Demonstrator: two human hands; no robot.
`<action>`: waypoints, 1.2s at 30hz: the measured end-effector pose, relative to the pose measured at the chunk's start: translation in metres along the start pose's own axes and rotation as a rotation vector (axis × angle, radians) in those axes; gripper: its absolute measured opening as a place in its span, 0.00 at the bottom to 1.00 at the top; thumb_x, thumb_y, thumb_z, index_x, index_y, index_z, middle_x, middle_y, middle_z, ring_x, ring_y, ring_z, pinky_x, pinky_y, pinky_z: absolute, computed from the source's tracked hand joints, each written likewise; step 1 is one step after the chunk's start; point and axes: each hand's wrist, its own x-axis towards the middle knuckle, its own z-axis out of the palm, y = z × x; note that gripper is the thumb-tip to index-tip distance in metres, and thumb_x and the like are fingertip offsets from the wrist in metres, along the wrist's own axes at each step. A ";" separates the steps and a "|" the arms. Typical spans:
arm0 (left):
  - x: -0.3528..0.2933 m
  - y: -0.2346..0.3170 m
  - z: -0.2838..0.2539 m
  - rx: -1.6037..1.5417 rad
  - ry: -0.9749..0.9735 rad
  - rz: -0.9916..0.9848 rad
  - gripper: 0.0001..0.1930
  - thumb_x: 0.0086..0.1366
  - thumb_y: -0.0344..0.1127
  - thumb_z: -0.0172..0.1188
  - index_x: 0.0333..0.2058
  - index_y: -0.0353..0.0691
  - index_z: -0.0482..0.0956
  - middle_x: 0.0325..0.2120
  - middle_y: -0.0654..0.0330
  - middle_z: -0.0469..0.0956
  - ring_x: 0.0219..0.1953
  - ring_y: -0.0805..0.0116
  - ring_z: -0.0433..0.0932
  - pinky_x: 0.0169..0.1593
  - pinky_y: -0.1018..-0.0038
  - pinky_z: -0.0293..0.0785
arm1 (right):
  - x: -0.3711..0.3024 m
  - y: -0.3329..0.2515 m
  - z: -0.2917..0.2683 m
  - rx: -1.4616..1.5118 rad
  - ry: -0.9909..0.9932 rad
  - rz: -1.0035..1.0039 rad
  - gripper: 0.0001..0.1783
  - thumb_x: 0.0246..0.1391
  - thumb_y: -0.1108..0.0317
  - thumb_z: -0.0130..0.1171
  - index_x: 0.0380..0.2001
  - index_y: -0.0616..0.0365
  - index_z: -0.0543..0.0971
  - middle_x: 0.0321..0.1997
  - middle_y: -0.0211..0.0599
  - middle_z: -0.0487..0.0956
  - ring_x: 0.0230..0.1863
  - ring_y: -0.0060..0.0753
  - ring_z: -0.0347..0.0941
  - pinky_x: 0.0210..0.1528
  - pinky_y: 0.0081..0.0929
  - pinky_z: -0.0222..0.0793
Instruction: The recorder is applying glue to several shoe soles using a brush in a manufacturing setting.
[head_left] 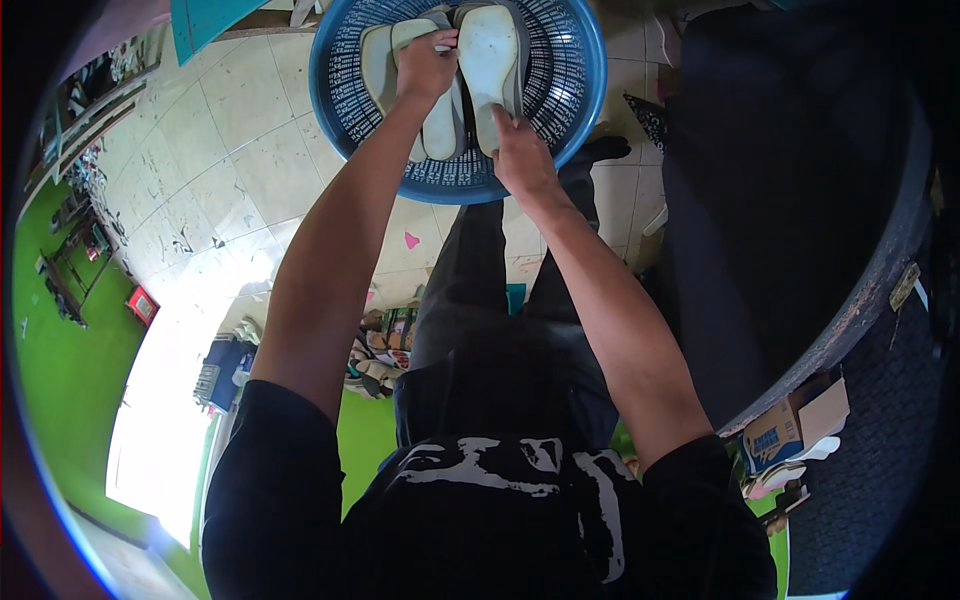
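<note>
A round blue plastic basket [570, 95] with a perforated wall stands on the tiled floor in front of me. Inside it lie several pale green shoe soles [492, 55], stacked side by side. My left hand [425, 65] reaches into the basket and grips the top of one sole. My right hand [520, 150] holds the near end of the widest sole at the basket's near rim. Both forearms stretch forward from the lower edge, over my black trousers and black shirt.
A large dark round surface [800, 200] fills the right side, close to my right arm. Cardboard boxes [790, 425] sit under its edge. Cream floor tiles [230, 150] spread left, with green walls and cluttered racks [70, 260] at the far left.
</note>
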 end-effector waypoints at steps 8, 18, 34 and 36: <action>-0.057 0.026 -0.009 0.074 -0.189 -0.007 0.23 0.63 0.27 0.65 0.58 0.43 0.82 0.48 0.55 0.87 0.52 0.61 0.85 0.54 0.68 0.81 | -0.026 0.008 0.007 -0.075 0.224 -0.199 0.25 0.54 0.81 0.57 0.57 0.60 0.75 0.43 0.56 0.83 0.45 0.55 0.84 0.43 0.46 0.82; -0.156 0.171 -0.053 -0.485 -0.319 0.089 0.22 0.65 0.27 0.70 0.57 0.36 0.79 0.36 0.59 0.87 0.39 0.74 0.84 0.47 0.77 0.79 | -0.106 0.009 -0.139 0.702 0.329 0.167 0.05 0.55 0.74 0.70 0.34 0.63 0.85 0.27 0.31 0.84 0.29 0.20 0.78 0.36 0.23 0.75; -0.228 0.394 -0.001 -0.017 -0.585 0.666 0.10 0.62 0.27 0.70 0.42 0.34 0.86 0.33 0.56 0.86 0.35 0.68 0.84 0.46 0.72 0.81 | -0.294 0.083 -0.233 0.988 0.855 0.359 0.07 0.59 0.70 0.70 0.37 0.61 0.85 0.29 0.31 0.82 0.29 0.19 0.74 0.36 0.24 0.73; -0.235 0.416 0.017 0.005 -0.617 0.679 0.07 0.63 0.31 0.71 0.36 0.32 0.86 0.34 0.53 0.88 0.35 0.66 0.86 0.46 0.70 0.81 | -0.310 0.093 -0.245 0.973 0.932 0.380 0.07 0.59 0.69 0.70 0.37 0.61 0.85 0.30 0.32 0.82 0.29 0.21 0.74 0.36 0.24 0.73</action>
